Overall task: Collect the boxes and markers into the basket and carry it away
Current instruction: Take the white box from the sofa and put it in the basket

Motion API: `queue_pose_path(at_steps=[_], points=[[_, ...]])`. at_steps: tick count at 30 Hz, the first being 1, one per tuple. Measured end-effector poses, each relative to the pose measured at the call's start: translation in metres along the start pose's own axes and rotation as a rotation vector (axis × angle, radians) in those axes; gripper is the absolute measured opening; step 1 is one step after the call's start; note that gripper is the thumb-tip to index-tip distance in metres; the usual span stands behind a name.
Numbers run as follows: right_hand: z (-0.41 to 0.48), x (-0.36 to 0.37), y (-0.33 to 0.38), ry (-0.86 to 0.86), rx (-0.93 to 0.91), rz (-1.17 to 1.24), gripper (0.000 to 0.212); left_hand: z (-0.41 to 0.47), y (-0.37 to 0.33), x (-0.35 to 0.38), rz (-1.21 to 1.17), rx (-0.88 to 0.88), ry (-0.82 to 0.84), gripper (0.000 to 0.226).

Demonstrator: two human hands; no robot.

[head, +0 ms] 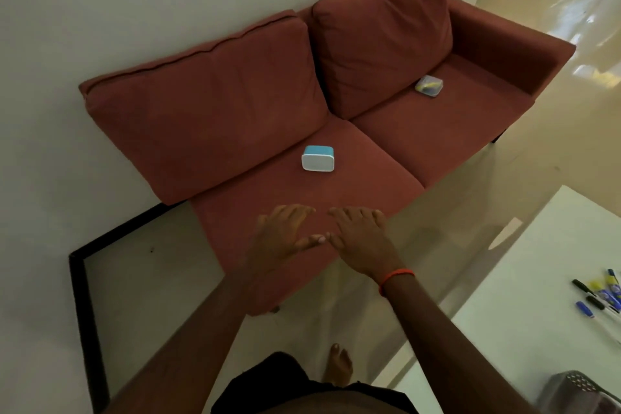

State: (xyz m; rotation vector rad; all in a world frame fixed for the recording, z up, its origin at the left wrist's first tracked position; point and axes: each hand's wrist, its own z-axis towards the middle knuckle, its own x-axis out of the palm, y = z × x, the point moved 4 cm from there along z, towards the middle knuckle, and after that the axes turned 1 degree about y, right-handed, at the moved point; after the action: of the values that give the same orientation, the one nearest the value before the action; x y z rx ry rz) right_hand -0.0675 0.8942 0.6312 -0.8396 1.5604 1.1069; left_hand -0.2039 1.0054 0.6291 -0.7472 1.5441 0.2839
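**Both hands empty, blue box dead ahead**

I had both hands out flat and holding nothing: the left hand and right hand hovered side by side over the front edge of the sofa, fingers loosely spread, thumb tips almost meeting. Closest to me, low on my right, sat the grey basket, and beyond it the markers lay scattered on the white table.

The blue-and-white box rested on the left seat cushion, straight ahead of the gap between my hands, its long side running left to right across my reach. I judged neither hand clearly nearer; either could take it. Farthest off, on the right cushion near the backrest, lay a clear box with something yellow inside, on my right hand's side.
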Motion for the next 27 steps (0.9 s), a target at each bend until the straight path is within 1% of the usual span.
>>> queue_pose_path(at_steps=[6,14,18,22,27], points=[[0.042,-0.001,-0.019,0.008,0.021,0.038,0.056,0.049,0.012,-0.004,-0.071,-0.027,-0.014,0.062],[0.113,0.000,-0.057,0.051,0.059,0.073,0.057,0.138,0.032,0.015,-0.156,-0.046,0.069,0.062],[0.153,0.002,-0.083,0.094,0.080,0.052,0.058,0.186,0.043,0.025,-0.232,-0.054,0.076,0.062],[0.196,0.006,-0.107,0.142,0.102,0.014,0.060,0.228,0.058,0.035,-0.288,-0.081,0.126,0.062],[0.242,0.017,-0.120,0.157,0.128,0.012,0.060,0.274,0.077,0.046,-0.288,-0.096,0.200,0.064]])
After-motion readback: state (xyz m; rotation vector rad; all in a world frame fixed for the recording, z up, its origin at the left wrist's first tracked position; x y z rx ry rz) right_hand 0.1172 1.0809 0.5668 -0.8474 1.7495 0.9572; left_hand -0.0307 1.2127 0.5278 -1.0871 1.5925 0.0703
